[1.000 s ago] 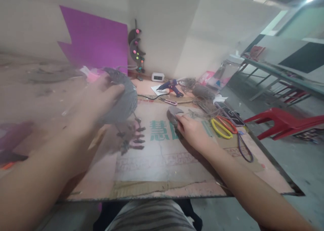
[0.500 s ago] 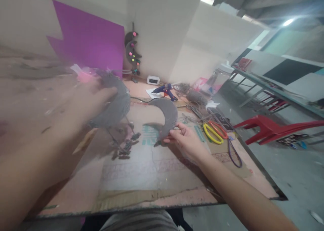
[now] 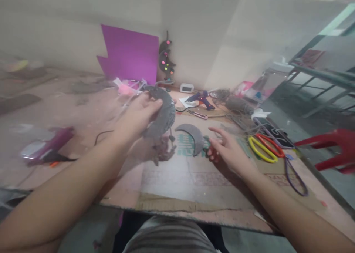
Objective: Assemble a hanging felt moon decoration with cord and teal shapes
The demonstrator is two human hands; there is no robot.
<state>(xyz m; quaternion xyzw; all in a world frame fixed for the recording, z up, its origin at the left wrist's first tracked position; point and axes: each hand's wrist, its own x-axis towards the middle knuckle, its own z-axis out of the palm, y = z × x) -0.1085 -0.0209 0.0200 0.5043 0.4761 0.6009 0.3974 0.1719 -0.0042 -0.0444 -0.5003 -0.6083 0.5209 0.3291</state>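
Note:
My left hand is closed on a large grey crescent moon, raised above the table and blurred by motion. Strings with small dark pieces dangle beneath it. A smaller, thin grey crescent lies on the printed cardboard in front of me. Just right of that one is my right hand, its fingers apart and holding nothing.
A blue glue gun, a box cutter and a small clock are towards the wall. Scissors, a phone and grey yarn lie at right. A purple tool is at left. A decorated moon hanging stands behind.
My right hand has let go of the smaller crescent, which now lies flat on the cardboard. My left hand still holds the large crescent. The view has turned left.

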